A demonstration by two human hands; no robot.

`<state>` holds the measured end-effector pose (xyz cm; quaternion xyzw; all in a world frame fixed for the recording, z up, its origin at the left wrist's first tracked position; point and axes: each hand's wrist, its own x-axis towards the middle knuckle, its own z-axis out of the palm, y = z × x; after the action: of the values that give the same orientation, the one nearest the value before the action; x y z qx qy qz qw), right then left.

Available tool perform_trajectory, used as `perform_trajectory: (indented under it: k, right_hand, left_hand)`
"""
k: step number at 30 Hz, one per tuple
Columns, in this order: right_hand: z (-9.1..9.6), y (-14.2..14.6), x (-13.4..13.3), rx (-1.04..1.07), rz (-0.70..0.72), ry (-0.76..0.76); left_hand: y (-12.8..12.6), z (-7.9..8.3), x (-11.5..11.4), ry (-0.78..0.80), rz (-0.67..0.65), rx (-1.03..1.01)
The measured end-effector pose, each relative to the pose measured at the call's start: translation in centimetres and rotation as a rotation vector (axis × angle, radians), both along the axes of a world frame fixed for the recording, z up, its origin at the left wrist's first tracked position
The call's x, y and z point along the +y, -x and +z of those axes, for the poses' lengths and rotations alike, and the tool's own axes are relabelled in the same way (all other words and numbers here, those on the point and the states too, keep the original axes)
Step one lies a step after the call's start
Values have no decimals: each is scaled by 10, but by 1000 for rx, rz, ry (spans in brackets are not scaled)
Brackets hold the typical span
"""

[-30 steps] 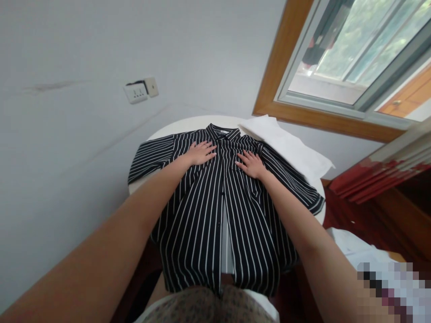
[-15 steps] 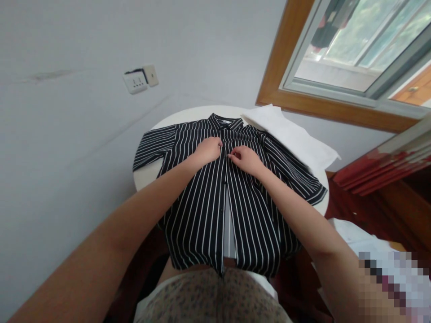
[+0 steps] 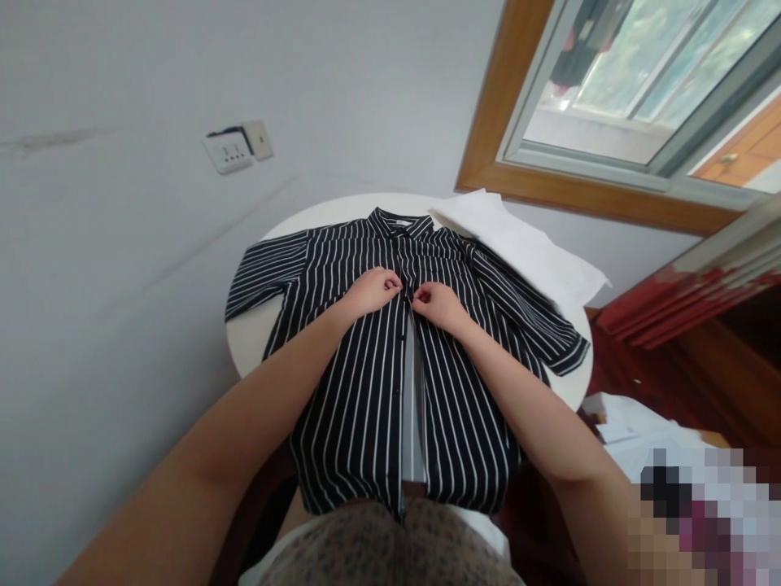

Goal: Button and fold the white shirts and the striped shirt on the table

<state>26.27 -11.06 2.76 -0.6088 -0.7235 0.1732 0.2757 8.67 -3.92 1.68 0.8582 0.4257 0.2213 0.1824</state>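
Observation:
A black shirt with white stripes (image 3: pixel 359 391) lies front side up on a round white table (image 3: pixel 250 346), its collar at the far side and its hem hanging over the near edge. My left hand (image 3: pixel 375 291) is closed in a pinch at the left side of the front opening, around chest height. Just across from it, my right hand (image 3: pixel 438 306) pinches the other front edge. Below the hands the two front panels lie apart, with a grey strip of the inside showing. Small dark buttons run down the left panel. The fingertips hide the exact spot they grip.
A folded white cloth (image 3: pixel 525 244) lies at the table's back right, beside the shirt's sleeve. A wall socket (image 3: pixel 229 152) is on the wall behind. To the right are a wood-framed window (image 3: pixel 598 199), a red and white curtain (image 3: pixel 659 301) and white items (image 3: pixel 628 423) lower down.
Both hands have moved down the front opening, toward the hem, and closer together. My right hand's fingers now pinch the edge. The view has shifted slightly.

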Motion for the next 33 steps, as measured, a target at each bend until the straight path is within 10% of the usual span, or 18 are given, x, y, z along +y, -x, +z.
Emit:
perform_trajectory:
  k: [16, 33]
  right_hand:
    - [-15, -32, 11, 520, 165, 182]
    - [-10, -16, 8, 220, 39, 20]
  left_hand:
    - [-5, 9, -22, -70, -105, 143]
    - [-9, 15, -28, 7, -25, 169]
